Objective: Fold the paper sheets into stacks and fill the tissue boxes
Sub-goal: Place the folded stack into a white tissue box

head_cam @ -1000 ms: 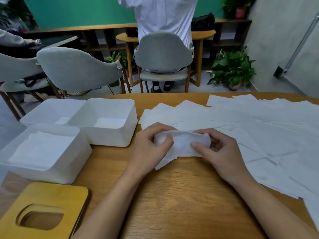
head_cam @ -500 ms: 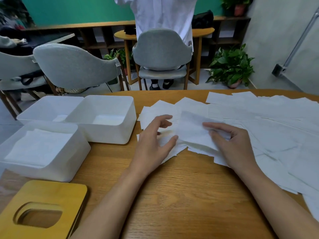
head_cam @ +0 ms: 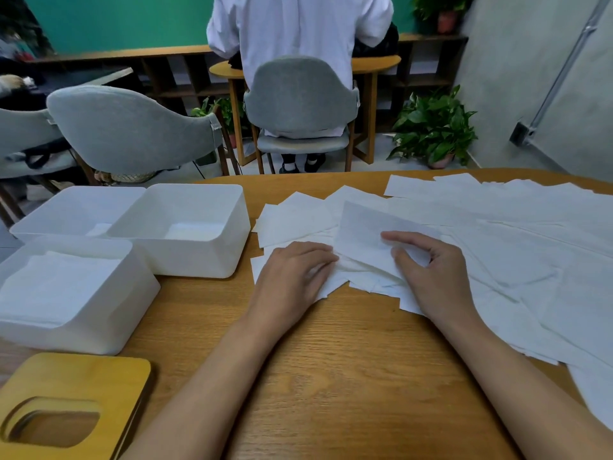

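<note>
Several white paper sheets [head_cam: 517, 234] lie spread over the right half of the wooden table [head_cam: 331, 376]. One sheet [head_cam: 365, 234] is lifted at its far edge, pinched between thumb and fingers of my right hand [head_cam: 428, 270]. My left hand [head_cam: 292, 273] lies flat, fingers together, pressing the near-left sheets down. Three white tissue boxes stand at the left: the nearest box [head_cam: 139, 293] holds a stack of folded paper, the middle box [head_cam: 232, 234] has a little paper on its bottom, and the far-left box [head_cam: 43, 214] looks nearly bare.
A yellow wooden lid [head_cam: 109, 376] with an oval slot lies at the near-left corner. Beyond the table stand grey chairs [head_cam: 126, 127], a person in white seated at another table [head_cam: 298, 24], and a potted plant [head_cam: 434, 127].
The sheet that both hands held bunched together has been opened out. My left hand let go and flattened onto the sheets; my right hand keeps a pinch on the lifted sheet.
</note>
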Demonstrator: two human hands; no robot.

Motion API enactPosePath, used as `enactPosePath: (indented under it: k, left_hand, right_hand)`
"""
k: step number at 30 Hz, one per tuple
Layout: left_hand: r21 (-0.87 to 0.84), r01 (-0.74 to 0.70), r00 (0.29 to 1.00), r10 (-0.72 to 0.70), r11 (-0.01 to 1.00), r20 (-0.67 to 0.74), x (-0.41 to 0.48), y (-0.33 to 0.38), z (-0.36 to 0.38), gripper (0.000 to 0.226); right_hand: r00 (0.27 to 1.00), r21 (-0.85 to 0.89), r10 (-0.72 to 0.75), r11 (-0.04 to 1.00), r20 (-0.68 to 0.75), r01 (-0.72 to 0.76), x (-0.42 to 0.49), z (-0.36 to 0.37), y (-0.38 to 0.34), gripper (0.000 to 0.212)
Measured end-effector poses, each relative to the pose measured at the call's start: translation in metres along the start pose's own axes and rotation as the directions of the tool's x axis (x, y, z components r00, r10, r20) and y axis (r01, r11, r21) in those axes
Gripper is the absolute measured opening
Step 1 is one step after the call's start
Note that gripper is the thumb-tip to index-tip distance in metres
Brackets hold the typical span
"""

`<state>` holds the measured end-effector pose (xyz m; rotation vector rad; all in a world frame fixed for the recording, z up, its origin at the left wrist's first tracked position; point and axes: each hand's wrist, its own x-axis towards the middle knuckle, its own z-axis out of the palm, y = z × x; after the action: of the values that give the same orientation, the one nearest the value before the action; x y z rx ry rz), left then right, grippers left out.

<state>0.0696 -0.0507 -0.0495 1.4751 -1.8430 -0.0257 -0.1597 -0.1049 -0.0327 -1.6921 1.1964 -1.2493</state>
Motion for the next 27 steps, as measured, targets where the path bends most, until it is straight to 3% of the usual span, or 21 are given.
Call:
enactPosePath:
  k: [4, 9, 13, 17, 23, 27]
  left_hand:
    - [0.036, -0.016, 0.998, 0.014, 0.999, 0.069, 0.001, 0.004, -0.001, 0.03]
    - [0.055, -0.031, 0.995, 0.025, 0.998, 0.098, 0.003, 0.0, 0.0, 0.02]
    - [0.011, -0.028, 0.994, 0.026, 1.0, 0.107, 0.002, 0.001, -0.001, 0.03]
    - [0.0, -0.048, 0.997, 0.048, 0.999, 0.066, 0.003, 0.004, -0.001, 0.015]
    - [-0.035, 0.01, 0.999, -0.011, 0.999, -0.032, 0.0, 0.017, -0.012, 0.011]
    - [-0.193, 0.029, 0.995, -0.047, 0.981, -0.09, -0.001, 0.03, -0.022, 0.006]
  right_hand:
    - [1.0, -0.023, -0.018, 1.0, 0.021, 0.018, -0.001, -0.001, 0.0, 0.035]
    - [0.999, -0.047, -0.022, 0.999, 0.042, 0.024, -0.003, 0.0, -0.005, 0.042]
    - [0.999, -0.064, -0.019, 0.998, 0.049, 0.022, -0.003, 0.001, -0.006, 0.042]
    - [0.999, -0.088, -0.025, 0.996, 0.045, 0.029, -0.003, 0.002, -0.007, 0.042]
    - [0.998, -0.085, -0.017, 0.996, 0.055, 0.022, -0.005, 0.0, -0.008, 0.036]
    - [0.991, -0.029, -0.069, 0.997, 0.111, 0.073, -0.007, -0.003, -0.014, 0.028]
